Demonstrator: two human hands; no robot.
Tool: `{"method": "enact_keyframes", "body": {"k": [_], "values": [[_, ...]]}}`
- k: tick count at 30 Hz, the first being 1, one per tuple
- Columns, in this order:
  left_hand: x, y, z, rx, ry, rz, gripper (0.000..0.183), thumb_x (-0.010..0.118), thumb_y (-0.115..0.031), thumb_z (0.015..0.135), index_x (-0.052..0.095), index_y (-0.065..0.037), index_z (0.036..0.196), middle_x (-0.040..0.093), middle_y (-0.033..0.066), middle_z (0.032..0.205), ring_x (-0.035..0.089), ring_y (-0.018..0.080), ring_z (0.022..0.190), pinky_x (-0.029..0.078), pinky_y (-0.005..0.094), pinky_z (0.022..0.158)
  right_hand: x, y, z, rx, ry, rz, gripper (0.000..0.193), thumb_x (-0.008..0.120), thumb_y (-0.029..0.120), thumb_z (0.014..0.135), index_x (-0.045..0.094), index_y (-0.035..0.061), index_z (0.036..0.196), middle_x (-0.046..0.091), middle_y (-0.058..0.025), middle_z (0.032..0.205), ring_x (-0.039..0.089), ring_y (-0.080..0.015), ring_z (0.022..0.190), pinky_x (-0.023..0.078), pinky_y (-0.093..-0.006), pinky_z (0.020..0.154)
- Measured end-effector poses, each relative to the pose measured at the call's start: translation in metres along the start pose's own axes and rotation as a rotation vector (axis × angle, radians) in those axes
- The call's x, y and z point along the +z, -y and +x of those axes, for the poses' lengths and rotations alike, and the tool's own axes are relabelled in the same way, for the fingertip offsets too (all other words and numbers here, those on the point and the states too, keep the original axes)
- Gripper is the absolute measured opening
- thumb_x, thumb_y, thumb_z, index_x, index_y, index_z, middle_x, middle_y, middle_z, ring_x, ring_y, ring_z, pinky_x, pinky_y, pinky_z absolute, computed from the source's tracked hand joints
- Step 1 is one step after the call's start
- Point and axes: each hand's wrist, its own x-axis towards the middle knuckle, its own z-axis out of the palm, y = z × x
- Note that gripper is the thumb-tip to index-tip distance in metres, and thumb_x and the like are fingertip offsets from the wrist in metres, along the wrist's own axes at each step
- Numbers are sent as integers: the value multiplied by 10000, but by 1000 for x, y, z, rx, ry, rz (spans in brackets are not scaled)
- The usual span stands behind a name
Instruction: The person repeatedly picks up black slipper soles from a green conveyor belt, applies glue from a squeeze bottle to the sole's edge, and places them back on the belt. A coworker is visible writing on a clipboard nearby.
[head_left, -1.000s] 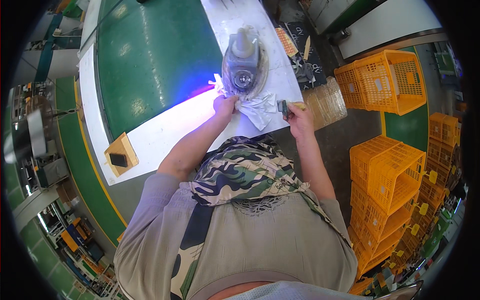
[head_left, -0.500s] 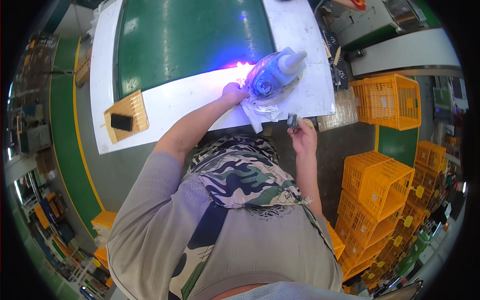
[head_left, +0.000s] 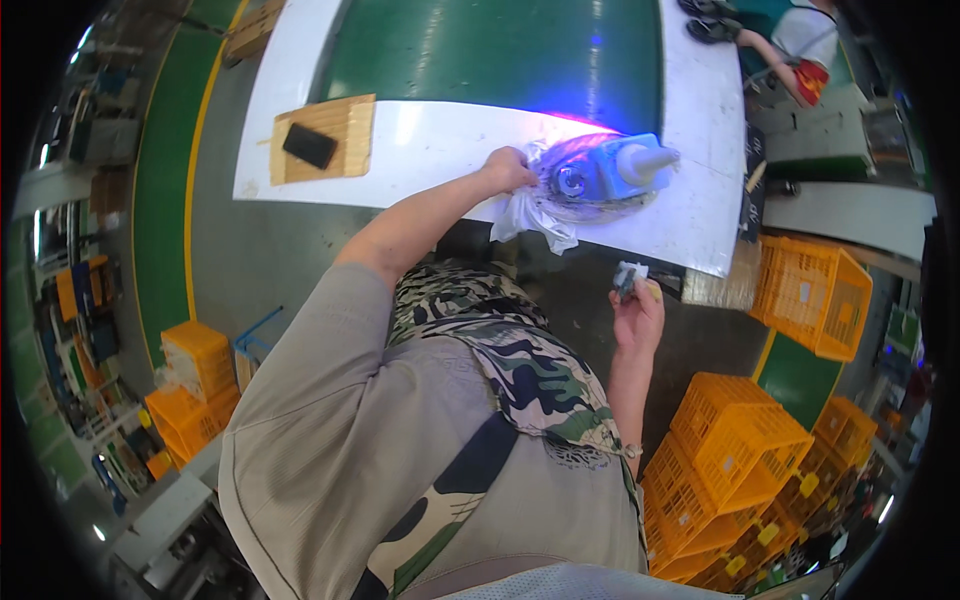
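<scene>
My left hand point(head_left: 510, 170) is closed at the edge of a crumpled white sheet point(head_left: 535, 222), cloth or thin plastic, which hangs over the table's near edge. Right beside it a bluish squeeze bottle point(head_left: 605, 172) with a pale cone nozzle rests in a grimy, clear-looking holder, lit by blue-violet light. Off the table's near edge, to the right, my right hand point(head_left: 638, 315) pinches a small dark piece point(head_left: 627, 281) with a whitish bit on it. Its exact kind is too small to make out.
A white table point(head_left: 430, 140) with a green belt surface point(head_left: 490, 60) lies ahead. At its left a black phone-like slab point(head_left: 309, 146) rests on cardboard point(head_left: 350, 125). Orange crates point(head_left: 735, 430) are stacked on the right, others point(head_left: 195, 360) at left. Another person's arm point(head_left: 775, 60) shows far right.
The view has swung, so the table sits further right and higher. The left hand stays by the bottle at the white sheet. A whitish bit now shows on the piece in my right hand.
</scene>
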Motion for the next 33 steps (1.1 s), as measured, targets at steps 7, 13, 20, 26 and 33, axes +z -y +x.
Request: {"method": "enact_keyframes", "body": {"k": [7,13,20,26,33], "values": [[-11,27,-20,9,-35,-89,343,804,-316,674,738,-11,817,715,161,796,704,239,649,576,348,657,5,-16,-23,35,48,-98,119,667,61,875,565,59,935,662,-110,895,644,-215,765,533,-368,601],[-29,61,-34,140,-146,-368,551,834,-352,659,679,3,1050,713,135,820,692,254,737,553,356,700,31,-30,-50,35,46,-130,92,635,54,891,558,48,942,660,-138,941,638,-221,769,537,-371,611],[-206,208,-104,-247,-1123,487,843,829,-365,647,448,1,1305,420,227,1390,450,393,1246,368,467,1057,93,-56,-46,118,104,-192,110,635,59,888,549,41,953,657,-142,941,627,-228,754,538,-386,626],[-236,236,-102,-793,-947,-1,1059,796,-464,658,275,-36,1474,211,213,1548,242,433,1399,206,508,1156,140,-74,-15,147,170,-238,108,640,61,886,541,41,927,651,-132,892,602,-221,693,508,-379,615],[-240,276,-91,-351,-1001,104,914,740,-240,692,288,-38,1461,204,238,1545,302,417,1378,292,456,1131,179,-90,2,157,188,-313,92,611,43,892,523,43,917,631,-118,837,607,-221,690,501,-360,584]]}}
